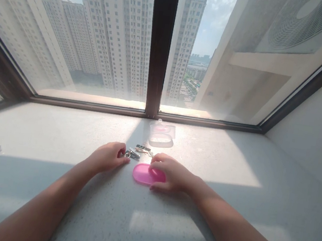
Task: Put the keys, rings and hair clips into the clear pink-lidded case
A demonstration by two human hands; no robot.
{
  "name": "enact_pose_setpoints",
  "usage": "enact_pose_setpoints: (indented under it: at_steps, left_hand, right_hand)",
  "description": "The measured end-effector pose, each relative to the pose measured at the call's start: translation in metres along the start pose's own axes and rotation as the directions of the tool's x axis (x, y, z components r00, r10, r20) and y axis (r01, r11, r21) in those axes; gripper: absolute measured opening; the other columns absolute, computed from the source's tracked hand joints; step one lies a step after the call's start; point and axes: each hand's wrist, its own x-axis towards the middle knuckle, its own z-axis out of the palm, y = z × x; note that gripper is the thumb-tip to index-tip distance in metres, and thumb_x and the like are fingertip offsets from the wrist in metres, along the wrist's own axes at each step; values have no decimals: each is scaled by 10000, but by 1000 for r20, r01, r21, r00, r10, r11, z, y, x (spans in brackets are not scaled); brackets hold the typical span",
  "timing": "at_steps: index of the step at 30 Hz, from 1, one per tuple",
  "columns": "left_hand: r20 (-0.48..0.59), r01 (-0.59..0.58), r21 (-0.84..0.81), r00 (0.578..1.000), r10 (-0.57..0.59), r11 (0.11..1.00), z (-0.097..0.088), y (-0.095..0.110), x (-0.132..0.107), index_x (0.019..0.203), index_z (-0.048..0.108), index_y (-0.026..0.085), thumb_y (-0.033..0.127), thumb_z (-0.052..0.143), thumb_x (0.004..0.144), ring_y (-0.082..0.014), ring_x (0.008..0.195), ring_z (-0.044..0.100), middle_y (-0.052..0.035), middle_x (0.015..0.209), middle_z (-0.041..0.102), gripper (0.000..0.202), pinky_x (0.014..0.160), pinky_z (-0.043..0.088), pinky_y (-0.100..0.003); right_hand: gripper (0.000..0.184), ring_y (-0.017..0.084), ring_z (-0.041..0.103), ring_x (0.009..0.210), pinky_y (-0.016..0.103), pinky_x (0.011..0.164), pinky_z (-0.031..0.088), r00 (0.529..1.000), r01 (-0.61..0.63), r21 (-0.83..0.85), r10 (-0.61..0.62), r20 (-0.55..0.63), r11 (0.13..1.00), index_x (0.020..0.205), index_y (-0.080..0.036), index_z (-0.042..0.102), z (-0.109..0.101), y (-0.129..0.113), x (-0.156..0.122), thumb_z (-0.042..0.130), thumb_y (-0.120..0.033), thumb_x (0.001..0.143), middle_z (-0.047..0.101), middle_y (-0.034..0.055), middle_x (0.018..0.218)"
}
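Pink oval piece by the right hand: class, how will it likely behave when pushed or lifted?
The pink oval piece lies flat on the sill, so a push would probably slide it, not roll it. It looks thin, suggesting little weight. Its even outline hints at some stiffness.

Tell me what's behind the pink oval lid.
Behind the lid lie small metal clips and, farther back, a clear plastic container. The right hand hides anything directly behind the lid's right end.

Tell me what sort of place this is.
Probably a deep windowsill high in a residential block: a pale ledge runs up to a dark window frame, and tall towers stand outside, with trees and streets well below.
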Motion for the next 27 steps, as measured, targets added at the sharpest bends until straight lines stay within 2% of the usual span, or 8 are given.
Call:
enact_pose_setpoints:
  at_steps: [6,10,14,17,21,24,27]
  left_hand:
    - [-7,-39,-56,999,39,998,6,-4,2,704,551,206,372,551,761,-159,620,526,8,669,587,176,551,334,-249]
    - [-30,-34,-71,999,32,997,9,-5,4,696,527,204,340,553,748,-157,618,517,8,675,579,148,551,338,-252]
    - [-32,-17,-85,999,14,996,7,-4,3,730,508,208,336,532,764,-155,611,521,11,689,587,134,544,341,-249]
    - [-48,-2,-83,999,-2,997,5,-4,2,747,490,212,333,509,789,-151,593,521,15,681,588,129,535,339,-246]
    - [-98,-13,-99,995,3,995,4,-3,3,760,492,212,327,514,801,-150,611,532,14,696,595,124,555,355,-244]
    - [-131,-26,-119,991,10,993,4,-2,4,771,507,210,324,519,808,-149,626,542,14,709,605,120,568,369,-243]
    - [-158,-36,-141,987,13,989,3,-1,4,783,529,205,324,514,817,-151,638,553,9,716,613,124,578,381,-246]
  right_hand:
    - [337,230,530,946,332,801,448,1000,11,-6,-11,-17,1000,973,-164,656,13,-17,7,670,-437,778,584,118,1074]
    - [377,227,535,978,348,860,440,998,35,24,-34,-49,999,1092,-175,635,21,-17,11,630,-437,820,581,122,1110]
    - [392,257,512,1050,400,903,408,975,-92,-3,89,-204,996,1160,-179,616,21,-2,11,602,-416,848,577,142,1156]
    - [435,295,463,1138,462,942,349,971,-177,-87,159,-179,980,1239,-207,564,20,6,12,597,-406,853,531,141,1286]
    - [349,285,468,1124,450,941,317,979,-184,-145,169,-112,972,1158,-204,586,18,7,13,603,-380,857,539,121,1290]
    - [212,257,496,1076,415,923,327,974,-204,-131,187,-131,970,1021,-194,626,20,7,12,564,-344,885,576,107,1209]
    - [175,259,495,1089,414,928,338,957,-244,-91,224,-184,966,921,-190,661,23,13,11,534,-308,898,574,105,1198]
